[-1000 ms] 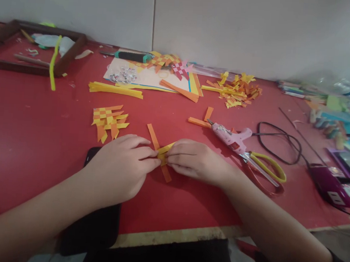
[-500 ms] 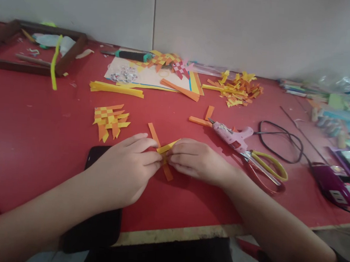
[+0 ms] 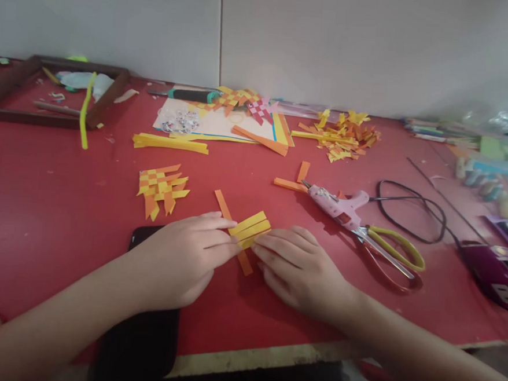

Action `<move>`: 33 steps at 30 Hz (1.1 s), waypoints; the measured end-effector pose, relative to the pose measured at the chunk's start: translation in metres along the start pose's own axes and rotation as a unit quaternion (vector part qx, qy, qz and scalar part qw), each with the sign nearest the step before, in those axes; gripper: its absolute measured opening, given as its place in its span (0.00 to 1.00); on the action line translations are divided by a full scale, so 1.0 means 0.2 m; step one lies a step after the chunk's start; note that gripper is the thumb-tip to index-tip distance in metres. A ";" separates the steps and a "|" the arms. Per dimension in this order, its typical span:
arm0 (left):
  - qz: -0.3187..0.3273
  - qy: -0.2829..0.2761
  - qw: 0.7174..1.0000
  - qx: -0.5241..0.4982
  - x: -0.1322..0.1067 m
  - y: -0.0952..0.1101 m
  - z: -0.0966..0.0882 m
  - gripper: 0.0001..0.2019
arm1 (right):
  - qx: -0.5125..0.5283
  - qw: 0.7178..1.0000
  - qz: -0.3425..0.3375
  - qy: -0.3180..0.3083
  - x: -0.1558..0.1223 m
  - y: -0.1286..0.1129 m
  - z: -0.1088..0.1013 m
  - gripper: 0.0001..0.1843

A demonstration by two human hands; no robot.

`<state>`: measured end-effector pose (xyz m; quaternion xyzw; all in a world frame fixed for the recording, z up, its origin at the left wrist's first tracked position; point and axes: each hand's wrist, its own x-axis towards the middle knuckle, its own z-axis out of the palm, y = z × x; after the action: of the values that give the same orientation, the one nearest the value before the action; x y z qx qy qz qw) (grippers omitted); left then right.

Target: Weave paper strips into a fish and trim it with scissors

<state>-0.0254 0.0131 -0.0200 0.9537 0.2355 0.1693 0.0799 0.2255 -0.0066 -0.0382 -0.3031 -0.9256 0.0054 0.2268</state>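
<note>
Several yellow paper strips [image 3: 250, 227] lie side by side across an orange paper strip [image 3: 222, 203], which slants beneath them on the red table. My left hand [image 3: 191, 257] holds their left ends with its fingers pressed together. From the right, my right hand [image 3: 303, 269] has closed fingers on the strips' lower right ends; its thumb is hidden. Under my left forearm lies a black phone [image 3: 139, 345]. Just beyond my left hand rests a woven orange and yellow paper fish [image 3: 161, 188].
To the right lie a pink glue gun [image 3: 333, 206] with a black cord [image 3: 401, 238] and scissors [image 3: 391, 258]. Farther back are yellow strips [image 3: 170, 143], orange strips [image 3: 260, 140], paper scraps [image 3: 349, 136], a cutter with a black and green handle [image 3: 193, 96] and a brown frame [image 3: 28, 118].
The yellow strips now lie fanned open and flat between my hands, where before one raised piece showed. My right hand has shifted slightly down and right. The camera view has tilted slightly up.
</note>
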 end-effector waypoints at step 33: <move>-0.018 -0.043 0.999 0.021 -0.02 0.00 -0.03 0.20 | 0.015 0.999 0.033 -0.037 0.01 -0.06 0.03 0.20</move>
<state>-0.0320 0.0115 -0.0154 0.9570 0.2526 0.1222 0.0732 0.2153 -0.0142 -0.0422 -0.3295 -0.9228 0.0379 0.1962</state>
